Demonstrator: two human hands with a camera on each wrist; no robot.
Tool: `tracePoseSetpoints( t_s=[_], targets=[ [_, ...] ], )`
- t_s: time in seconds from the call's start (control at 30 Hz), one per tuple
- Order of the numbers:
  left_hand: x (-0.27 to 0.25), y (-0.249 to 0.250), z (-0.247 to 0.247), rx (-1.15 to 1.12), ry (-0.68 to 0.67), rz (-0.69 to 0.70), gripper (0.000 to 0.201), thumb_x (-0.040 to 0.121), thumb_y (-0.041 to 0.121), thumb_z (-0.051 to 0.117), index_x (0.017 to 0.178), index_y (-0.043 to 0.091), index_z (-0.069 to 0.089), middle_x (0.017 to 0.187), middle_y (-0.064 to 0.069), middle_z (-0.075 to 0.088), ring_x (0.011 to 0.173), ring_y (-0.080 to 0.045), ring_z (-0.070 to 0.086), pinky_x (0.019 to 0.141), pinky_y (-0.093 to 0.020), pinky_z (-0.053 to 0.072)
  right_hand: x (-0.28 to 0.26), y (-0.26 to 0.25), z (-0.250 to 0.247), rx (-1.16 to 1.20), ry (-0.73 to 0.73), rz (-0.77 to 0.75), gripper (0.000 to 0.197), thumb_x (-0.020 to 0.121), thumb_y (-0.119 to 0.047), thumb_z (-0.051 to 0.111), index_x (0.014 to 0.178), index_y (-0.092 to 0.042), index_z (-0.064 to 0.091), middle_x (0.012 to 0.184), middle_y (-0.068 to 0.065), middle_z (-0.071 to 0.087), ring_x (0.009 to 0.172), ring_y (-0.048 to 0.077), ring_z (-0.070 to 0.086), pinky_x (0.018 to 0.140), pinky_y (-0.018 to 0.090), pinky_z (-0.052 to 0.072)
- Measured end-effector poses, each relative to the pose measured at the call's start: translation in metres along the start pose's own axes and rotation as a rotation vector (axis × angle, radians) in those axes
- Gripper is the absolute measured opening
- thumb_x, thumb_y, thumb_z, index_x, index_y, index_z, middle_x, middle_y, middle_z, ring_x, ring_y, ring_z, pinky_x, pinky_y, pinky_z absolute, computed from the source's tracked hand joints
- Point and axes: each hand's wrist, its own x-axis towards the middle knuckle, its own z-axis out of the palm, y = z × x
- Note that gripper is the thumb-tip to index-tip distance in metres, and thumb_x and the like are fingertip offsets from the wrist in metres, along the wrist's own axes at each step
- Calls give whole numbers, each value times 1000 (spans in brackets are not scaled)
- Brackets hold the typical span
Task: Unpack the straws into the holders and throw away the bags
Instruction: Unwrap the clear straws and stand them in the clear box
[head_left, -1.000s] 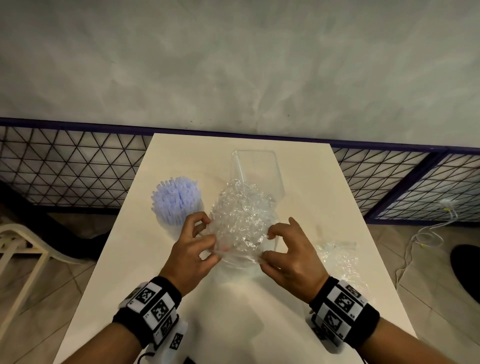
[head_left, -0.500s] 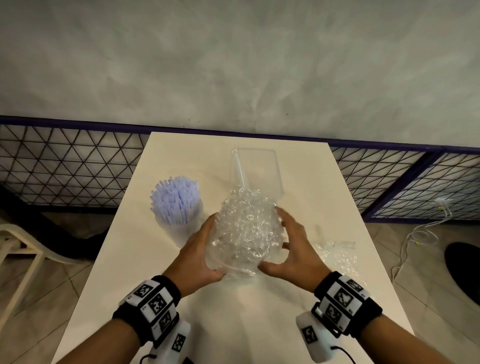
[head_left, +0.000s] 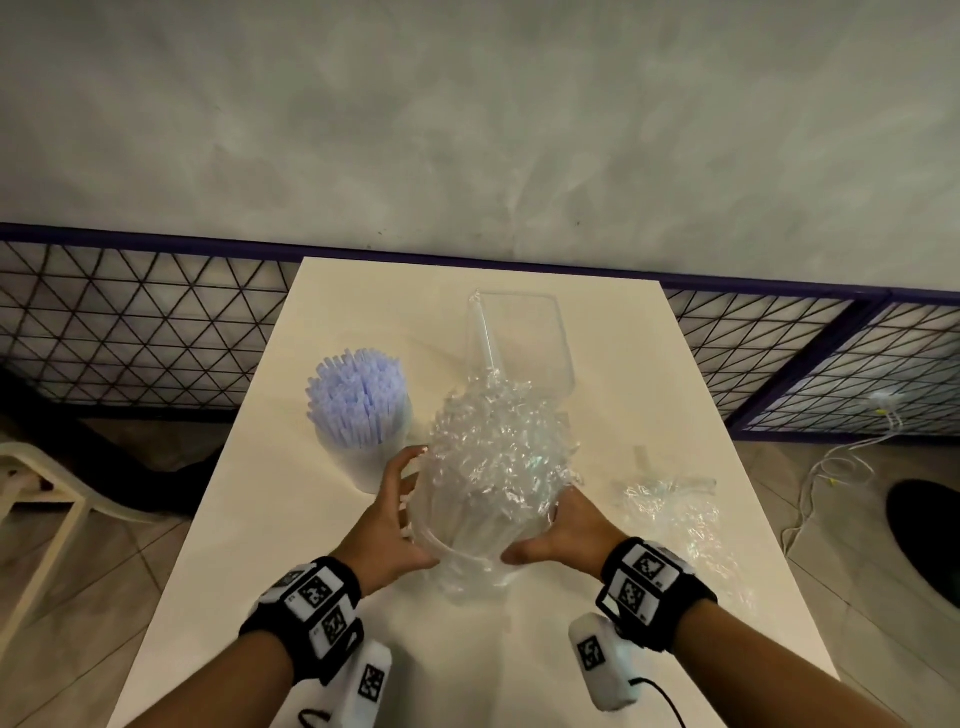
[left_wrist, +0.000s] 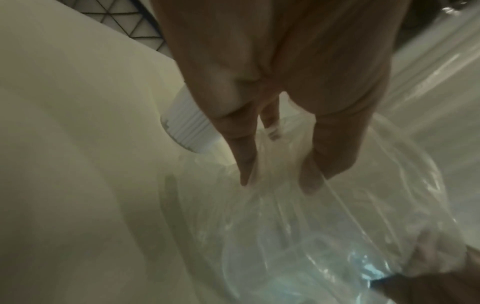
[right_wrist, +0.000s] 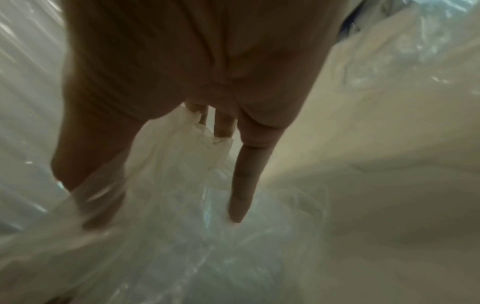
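A clear bag of clear straws (head_left: 493, 457) stands upright mid-table, its lower end in a round clear holder (head_left: 434, 545). My left hand (head_left: 410, 509) cups its left side with fairly straight fingers. My right hand (head_left: 561, 530) cups the right side, its fingers hidden behind the bundle. In the left wrist view my left hand (left_wrist: 275, 181) rests its extended fingertips on the film (left_wrist: 324, 216). In the right wrist view my right hand (right_wrist: 166, 216) lies against loose film (right_wrist: 182, 164), which drapes over the thumb. A holder of pale blue straws (head_left: 358, 410) stands to the left.
An empty rectangular clear holder (head_left: 519, 338) stands behind the bundle. A crumpled empty bag (head_left: 675, 514) lies on the table (head_left: 260, 571) to the right. A wire mesh fence (head_left: 130, 332) runs behind it. The blue straws' holder (left_wrist: 187, 127) is close to my left fingers.
Both hands let go of their pinch on the bag's front, spread to its sides, then slid lower down the bundle. The bundle now stands taller between them.
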Motion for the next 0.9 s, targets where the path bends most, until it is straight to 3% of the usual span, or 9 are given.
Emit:
tracePoseSetpoints(
  t_s=[0.1, 0.2, 0.33, 0.47, 0.57, 0.63, 0.73, 0.8, 0.9],
  targets=[
    [-9, -3, -2, 32, -131, -54, 110, 60, 7, 84, 136, 45, 15, 130, 16, 48, 118, 0, 55, 82, -9, 48, 0, 4, 12, -31, 2, 28, 54, 65, -22, 93, 69, -32, 40, 47, -39, 51, 52, -9, 53, 47, 4, 37],
    [-13, 1, -11, 224, -216, -87, 116, 68, 15, 82, 150, 29, 0, 150, 12, 26, 133, -6, 38, 94, -9, 41, 0, 0, 15, -73, -24, 84, 62, 70, -16, 90, 65, -30, 29, 35, -35, 42, 39, -13, 47, 44, 5, 36],
    [-21, 14, -17, 220, -188, 39, 137, 47, 50, 91, 147, 44, -2, 156, 16, 18, 142, -2, 25, 117, -34, 30, -5, -14, 16, -150, -57, 94, 64, 77, -13, 85, 65, -29, 24, 29, -35, 35, 37, -19, 44, 47, 4, 37],
    [-28, 10, -7, 34, -139, 87, 141, 43, 27, 97, 144, 49, 1, 143, 23, 40, 132, 2, 42, 108, -23, 40, -12, -20, 34, -275, -123, 137, 48, 76, -32, 85, 55, -40, 43, 41, -53, 32, 49, -25, 47, 57, 0, 38],
    [-31, -1, -2, 1, -60, 104, 129, 47, 8, 95, 144, 29, 13, 132, 12, 53, 120, 3, 54, 97, -18, 48, -8, -15, 46, -329, -110, 114, 57, 78, -32, 84, 37, -25, 45, 35, -14, 48, 41, -13, 46, 56, 8, 39],
    [-32, -3, -2, -34, -42, 80, 112, 52, -5, 90, 140, 20, 27, 122, 2, 62, 113, -4, 62, 87, -16, 51, -10, -16, 46, -295, -126, 92, 45, 73, -36, 87, 48, -19, 54, 41, -18, 56, 46, -10, 54, 54, 13, 43],
    [-30, -8, -7, 23, 25, 71, 88, 53, 8, 92, 128, 8, 47, 111, 0, 69, 105, -8, 67, 89, -21, 50, -15, -26, 35, -211, -141, 15, 20, 69, -33, 89, 74, -29, 70, 69, -33, 65, 73, -20, 59, 70, 9, 49],
    [-31, -9, -10, 57, 71, 66, 82, 51, 23, 93, 122, 13, 53, 110, 4, 69, 105, -7, 66, 94, -27, 51, -12, -23, 22, -148, -68, -94, 87, 58, -43, 94, 133, -31, 51, 125, -29, 53, 121, -10, 49, 105, 22, 44],
    [-33, -9, -9, 112, 150, 53, 75, 50, 37, 91, 116, 20, 58, 107, 6, 69, 103, -5, 65, 97, -30, 50, -13, -30, 0, -163, 15, -221, 119, 57, -47, 92, 149, -42, 17, 146, -20, 29, 137, 6, 30, 114, 31, 31]
  ],
)
